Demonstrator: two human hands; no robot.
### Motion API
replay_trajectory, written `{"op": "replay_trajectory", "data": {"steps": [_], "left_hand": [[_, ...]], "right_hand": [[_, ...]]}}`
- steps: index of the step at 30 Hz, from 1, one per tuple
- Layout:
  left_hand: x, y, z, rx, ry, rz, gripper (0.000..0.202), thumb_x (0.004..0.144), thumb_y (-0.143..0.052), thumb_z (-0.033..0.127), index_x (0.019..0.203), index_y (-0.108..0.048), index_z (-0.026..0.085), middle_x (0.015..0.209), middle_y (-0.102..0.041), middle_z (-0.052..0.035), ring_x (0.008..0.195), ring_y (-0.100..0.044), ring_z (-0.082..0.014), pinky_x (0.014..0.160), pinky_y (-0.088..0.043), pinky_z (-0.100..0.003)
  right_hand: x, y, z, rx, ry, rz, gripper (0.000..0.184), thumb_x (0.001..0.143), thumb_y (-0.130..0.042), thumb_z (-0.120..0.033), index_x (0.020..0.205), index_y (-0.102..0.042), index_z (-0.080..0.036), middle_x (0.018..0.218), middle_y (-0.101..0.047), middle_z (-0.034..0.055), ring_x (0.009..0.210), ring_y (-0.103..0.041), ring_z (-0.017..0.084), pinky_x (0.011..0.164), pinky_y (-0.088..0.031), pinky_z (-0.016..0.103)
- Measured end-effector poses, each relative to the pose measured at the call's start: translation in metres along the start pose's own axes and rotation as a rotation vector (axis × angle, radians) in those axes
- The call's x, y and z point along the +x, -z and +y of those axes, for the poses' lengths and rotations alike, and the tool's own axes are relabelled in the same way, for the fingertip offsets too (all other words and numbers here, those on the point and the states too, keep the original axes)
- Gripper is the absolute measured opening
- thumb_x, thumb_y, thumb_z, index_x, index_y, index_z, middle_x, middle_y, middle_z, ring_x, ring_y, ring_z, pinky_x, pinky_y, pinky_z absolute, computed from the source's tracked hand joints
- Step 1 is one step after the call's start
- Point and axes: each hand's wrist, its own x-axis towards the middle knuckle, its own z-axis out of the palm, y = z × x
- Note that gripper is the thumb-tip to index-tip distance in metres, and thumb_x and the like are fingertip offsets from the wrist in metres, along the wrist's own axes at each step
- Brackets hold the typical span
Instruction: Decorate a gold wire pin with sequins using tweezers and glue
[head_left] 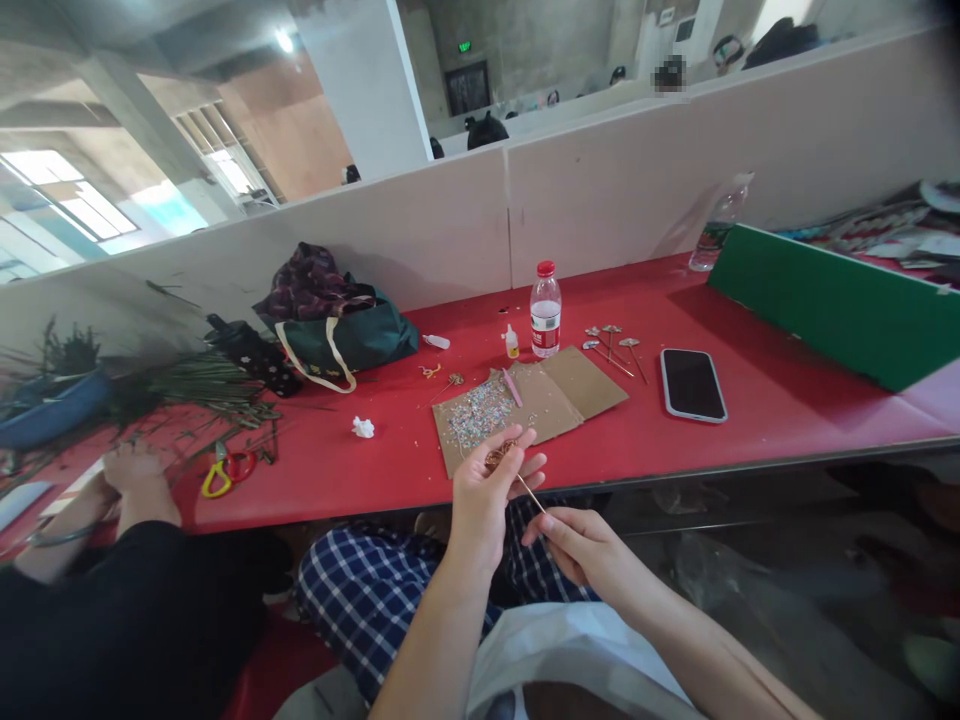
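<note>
My left hand (484, 490) is closed around the ornate gold-coloured head of a hair stick (531, 493), in front of the table's edge. Lower right, my right hand (581, 542) pinches the thin stem near its far end. Just beyond my hands lies an opened piece of cardboard (551, 405) bearing a scatter of tiny coloured rhinestones (474, 412) and a pink pen-like stick (513, 388). Several similar hair sticks (615, 348) rest behind it to the right; one more (455, 380) is at its left. Fingers hide part of the ornament.
A small glue bottle (512, 343) and a water bottle (546, 318) stand behind the cardboard. A phone (694, 386) lies right, before a green panel (832, 300). To the left are crumpled tissue (363, 428), scissors (225, 468), a bag (360, 335) and a co-worker's hands (135, 470).
</note>
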Motion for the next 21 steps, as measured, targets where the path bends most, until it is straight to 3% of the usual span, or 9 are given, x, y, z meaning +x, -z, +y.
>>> {"op": "replay_trajectory", "data": {"steps": [4,7,11,14,16,18,21], "left_hand": [[-0.007,-0.001,0.002,0.023,0.000,-0.009,0.053,0.069,-0.077,0.025,0.119,-0.059,0.022,0.122,-0.063,-0.0110,0.082,-0.071,-0.0184,0.072,-0.059,-0.027],[-0.010,-0.001,0.001,0.012,-0.010,-0.020,0.051,0.073,-0.075,0.027,0.121,-0.058,0.023,0.123,-0.063,-0.0096,0.085,-0.070,-0.0176,0.071,-0.059,-0.024],[-0.007,0.001,-0.003,-0.020,0.003,-0.021,0.036,0.078,-0.070,0.035,0.108,-0.064,0.018,0.112,-0.068,-0.0109,0.074,-0.071,-0.0165,0.064,-0.059,-0.024],[0.003,0.007,-0.010,0.007,0.026,-0.008,0.036,0.081,-0.064,0.044,0.101,-0.065,0.014,0.102,-0.071,-0.0129,0.067,-0.070,-0.0170,0.060,-0.059,-0.026],[0.014,0.017,-0.014,0.123,-0.010,0.025,0.042,0.084,-0.055,0.049,0.102,-0.064,0.013,0.098,-0.071,-0.0147,0.067,-0.070,-0.0187,0.062,-0.059,-0.030],[0.029,0.034,-0.017,0.342,-0.128,0.112,0.048,0.089,-0.044,0.052,0.107,-0.062,0.012,0.097,-0.071,-0.0160,0.071,-0.071,-0.0204,0.067,-0.059,-0.034],[0.057,0.077,-0.012,0.474,-0.214,0.210,0.047,0.093,-0.037,0.047,0.121,-0.053,0.013,0.112,-0.067,-0.0165,0.090,-0.069,-0.0202,0.082,-0.056,-0.036]], "right_hand": [[-0.002,-0.002,-0.001,-0.001,0.007,-0.017,0.051,0.083,-0.047,-0.060,0.085,-0.064,-0.012,0.040,-0.029,-0.0094,0.036,-0.020,0.005,0.039,-0.014,0.022],[-0.003,-0.002,-0.002,-0.001,0.014,-0.027,0.051,0.083,-0.047,-0.059,0.086,-0.064,-0.012,0.039,-0.029,-0.0097,0.036,-0.020,0.006,0.038,-0.014,0.022],[-0.001,0.000,0.001,-0.027,0.033,-0.032,0.051,0.084,-0.046,-0.060,0.085,-0.064,-0.012,0.039,-0.030,-0.0092,0.036,-0.021,0.006,0.039,-0.014,0.022],[0.002,0.002,0.007,-0.050,0.037,-0.021,0.051,0.084,-0.045,-0.060,0.084,-0.063,-0.013,0.038,-0.031,-0.0089,0.035,-0.021,0.005,0.039,-0.013,0.022],[0.003,0.004,0.011,-0.035,0.020,-0.009,0.051,0.082,-0.047,-0.062,0.084,-0.062,-0.013,0.037,-0.031,-0.0094,0.034,-0.019,0.005,0.038,-0.012,0.022],[0.003,0.006,0.016,0.006,-0.012,0.014,0.053,0.079,-0.049,-0.065,0.082,-0.061,-0.014,0.036,-0.028,-0.0104,0.033,-0.016,0.005,0.037,-0.011,0.022],[0.003,0.010,0.025,0.051,-0.046,0.076,0.055,0.073,-0.051,-0.070,0.079,-0.059,-0.016,0.035,-0.026,-0.0110,0.032,-0.014,0.005,0.035,-0.010,0.022]]}}
